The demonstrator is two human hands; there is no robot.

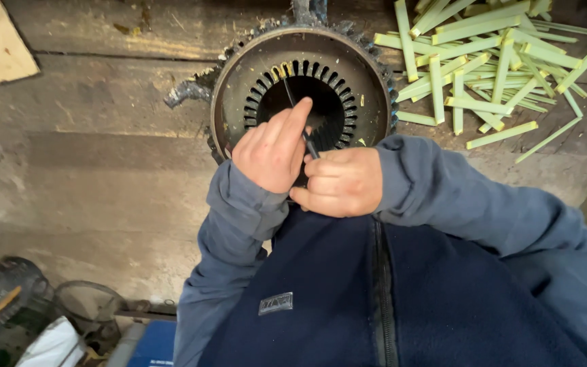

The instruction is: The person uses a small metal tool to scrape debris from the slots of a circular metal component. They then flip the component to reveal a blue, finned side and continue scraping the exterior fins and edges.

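Fingers [321,178] of the right hand [341,182] are curled shut around a thin dark tool [300,122], whose shaft runs up and away from the fist into the bore of the round motor stator [300,92]. Just beside it, the left hand [272,151] is loosely closed, its forefinger stretched out along the tool and resting against it, with the tip over the stator's inner edge; whether it pinches anything is hidden. The tool's far end reaches towards the slots at the top of the bore, where a few carry pale yellow-green liners while the others look dark and bare. By the look of it, the step in hand is working at one slot with the tool tip. The next move would seem to call for a steady, small push kept in line with the slot, the forefinger guiding it. Right of the stator, well apart from both hands, a loose heap of yellow-green strips [490,54] lies on the worn wooden worktop [90,136].
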